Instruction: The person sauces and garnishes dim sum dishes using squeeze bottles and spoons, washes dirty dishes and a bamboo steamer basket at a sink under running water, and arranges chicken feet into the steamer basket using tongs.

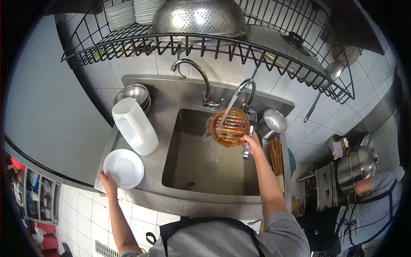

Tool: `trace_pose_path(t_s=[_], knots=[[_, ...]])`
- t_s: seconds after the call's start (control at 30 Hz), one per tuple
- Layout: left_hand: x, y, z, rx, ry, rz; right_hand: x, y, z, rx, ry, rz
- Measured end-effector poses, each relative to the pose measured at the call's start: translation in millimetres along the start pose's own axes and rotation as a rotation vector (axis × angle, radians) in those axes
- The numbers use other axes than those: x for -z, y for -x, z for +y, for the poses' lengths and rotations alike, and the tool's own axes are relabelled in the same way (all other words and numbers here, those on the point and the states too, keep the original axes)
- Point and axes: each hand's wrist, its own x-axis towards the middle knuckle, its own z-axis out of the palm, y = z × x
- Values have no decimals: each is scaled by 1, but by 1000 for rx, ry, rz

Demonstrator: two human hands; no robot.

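Note:
My left hand [108, 183] grips the near left rim of a white plate [124, 168], thumb on top, over the left side of the steel counter. My right hand [253, 143] is closed at the right edge of a round brown ribbed dish [230, 127], held tilted over the sink [205, 162]. A short shiny metal piece [246, 150] shows at the same hand; I cannot tell what kind it is. Water from the right tap [247, 88] runs onto the dish. Cloudy water stands in the basin.
A white plastic jug [136, 128] and stacked metal bowls [133, 94] stand left of the sink. To the right are a metal pot [272, 123] and a stick brush [275, 156]. Overhead hangs a black wire rack [188, 40] with a colander [199, 19]. Another person [368, 210] stands at right.

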Motion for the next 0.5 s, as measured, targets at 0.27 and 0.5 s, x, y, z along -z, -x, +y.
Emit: trace_pose_path(t_s=[0.27,0.5], knots=[[40,61,84,393,475,-132,-4,-7,-4,66,38,-31],[13,83,124,622,715,-435,-40,-10,-23,-4,146,-20]])
